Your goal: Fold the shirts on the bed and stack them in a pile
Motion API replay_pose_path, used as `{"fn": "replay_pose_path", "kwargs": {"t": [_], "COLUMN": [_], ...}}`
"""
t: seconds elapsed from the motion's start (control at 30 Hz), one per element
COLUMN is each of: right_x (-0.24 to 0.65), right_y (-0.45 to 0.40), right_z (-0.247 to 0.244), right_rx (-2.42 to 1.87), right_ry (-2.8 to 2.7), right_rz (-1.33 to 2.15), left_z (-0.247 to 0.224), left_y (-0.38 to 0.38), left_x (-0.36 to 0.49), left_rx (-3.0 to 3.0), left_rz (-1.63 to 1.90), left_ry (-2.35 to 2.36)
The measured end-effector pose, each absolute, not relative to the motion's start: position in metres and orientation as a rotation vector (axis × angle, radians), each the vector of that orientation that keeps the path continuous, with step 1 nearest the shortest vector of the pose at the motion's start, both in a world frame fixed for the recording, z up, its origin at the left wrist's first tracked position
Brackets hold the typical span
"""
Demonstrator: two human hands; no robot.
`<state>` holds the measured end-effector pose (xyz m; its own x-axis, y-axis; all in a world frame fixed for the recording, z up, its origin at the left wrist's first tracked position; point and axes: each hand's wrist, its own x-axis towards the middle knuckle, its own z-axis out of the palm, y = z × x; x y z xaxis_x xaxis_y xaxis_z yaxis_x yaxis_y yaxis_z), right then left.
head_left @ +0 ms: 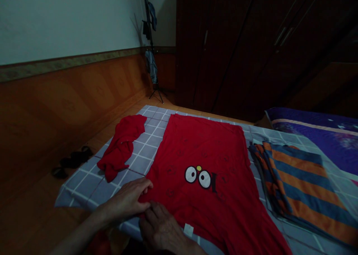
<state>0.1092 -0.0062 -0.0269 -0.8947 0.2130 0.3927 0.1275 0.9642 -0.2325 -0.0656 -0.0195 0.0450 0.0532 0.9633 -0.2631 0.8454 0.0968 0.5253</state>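
A red T-shirt (pixel 207 146) lies spread out, with two cartoon eyes and a small yellow dot printed on it. A white label (pixel 188 230) shows at its near edge. At the shirt's left edge, my left hand (pixel 131 195) has its fingers curled and closed on the red cloth. My right hand (pixel 165 229) is just beside it, nearer to me, with bent fingers gripping the same part of the shirt; its fingertips are partly hidden. Another red garment (pixel 121 145) lies crumpled to the left, apart from both hands.
A grey checked cloth (pixel 152 133) covers the surface underneath. Folded orange-and-blue striped clothes (pixel 304 184) lie at the right, near purple bedding (pixel 316 130). Dark shoes (pixel 74 159) are on the floor at left. Behind stand a coat rack (pixel 151 42) and a dark wardrobe (pixel 223 49).
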Motion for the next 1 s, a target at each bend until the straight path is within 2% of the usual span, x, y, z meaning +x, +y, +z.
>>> {"fn": "replay_pose_path", "kwargs": {"t": [0.2,0.3,0.47,0.6,0.67,0.83,1.0], "right_x": [0.119,0.113,0.104,0.106,0.106,0.105,0.106], "right_y": [-0.004,-0.008,-0.014,-0.014,-0.015,-0.016,-0.007], "right_z": [-0.028,-0.039,-0.055,-0.054,-0.055,-0.062,-0.043], "right_rx": [-0.144,-0.135,-0.182,-0.200,-0.191,-0.227,-0.165], "right_ry": [-2.661,-2.632,-2.562,-2.539,-2.540,-2.586,-2.686], "right_rz": [0.056,0.058,0.118,0.129,0.131,0.216,0.342], "left_z": [0.057,0.059,0.053,0.052,0.044,0.008,-0.010], "left_y": [-0.013,-0.010,-0.011,-0.001,0.008,0.018,0.011], "left_x": [-0.062,-0.051,-0.041,-0.049,-0.054,-0.055,-0.053], "left_rx": [1.628,1.519,1.560,1.649,1.884,2.326,2.573], "left_rz": [0.418,0.534,0.467,0.676,0.626,0.236,0.166], "left_ry": [1.741,1.743,1.707,1.727,1.775,1.819,1.779]}}
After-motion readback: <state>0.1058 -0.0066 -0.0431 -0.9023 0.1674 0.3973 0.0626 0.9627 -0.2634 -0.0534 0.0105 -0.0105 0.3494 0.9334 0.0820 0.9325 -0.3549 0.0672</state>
